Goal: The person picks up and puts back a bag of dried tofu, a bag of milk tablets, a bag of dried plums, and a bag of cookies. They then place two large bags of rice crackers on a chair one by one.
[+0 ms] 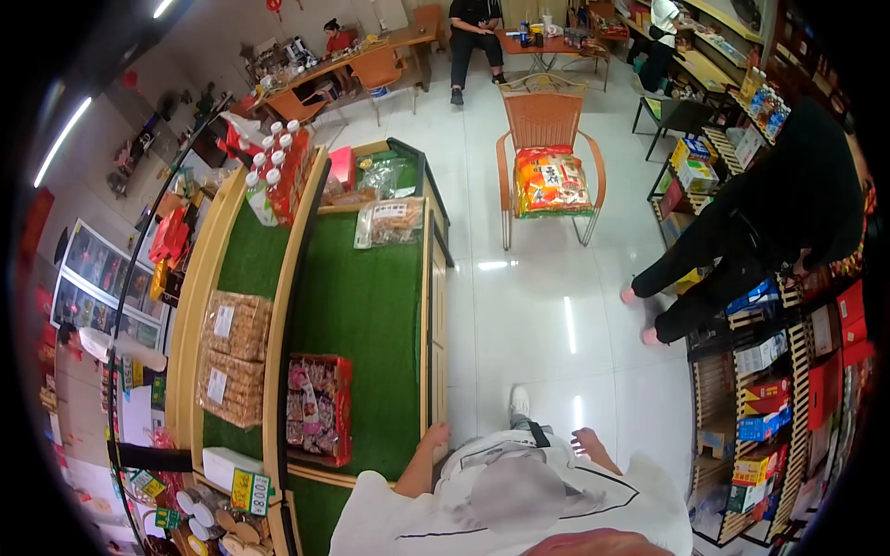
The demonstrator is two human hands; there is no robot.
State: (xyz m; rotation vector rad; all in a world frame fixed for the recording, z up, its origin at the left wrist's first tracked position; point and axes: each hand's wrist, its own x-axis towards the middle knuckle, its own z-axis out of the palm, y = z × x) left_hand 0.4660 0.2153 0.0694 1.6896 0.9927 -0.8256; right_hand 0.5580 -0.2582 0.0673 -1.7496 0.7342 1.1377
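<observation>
My left hand hangs low beside the wooden edge of the green-lined display stand, loosely open with nothing visible in it. On the other side of my body, my right hand is held over the aisle floor, fingers apart and empty. Nearest to my left hand on the stand is a red box of small wrapped snacks. Farther along lies a clear bag of food. On the raised shelf are packs of brown snacks and several white-capped bottles.
Ahead in the aisle stands a brown chair bearing a large orange-red bag. A person in black bends at the right-hand shelves, which hold boxed goods. Other people are at the back, by a red-topped table and a long desk.
</observation>
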